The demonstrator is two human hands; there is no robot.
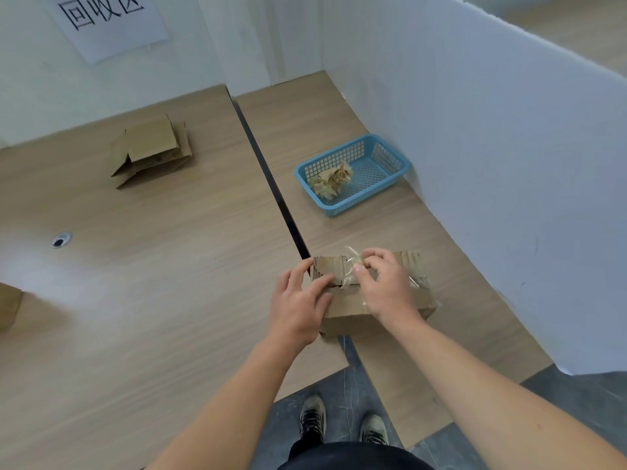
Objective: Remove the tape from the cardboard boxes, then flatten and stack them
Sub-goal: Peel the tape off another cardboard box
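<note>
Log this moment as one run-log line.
phase: peeling | right hand: pinching clear tape | left hand: bracing brown cardboard box | blue plastic basket: wadded tape | flattened cardboard: far left

Far left of the left hand (298, 300), a box (8, 308) was cut off by the edge; both hands hid part of the near box (349, 307).
</note>
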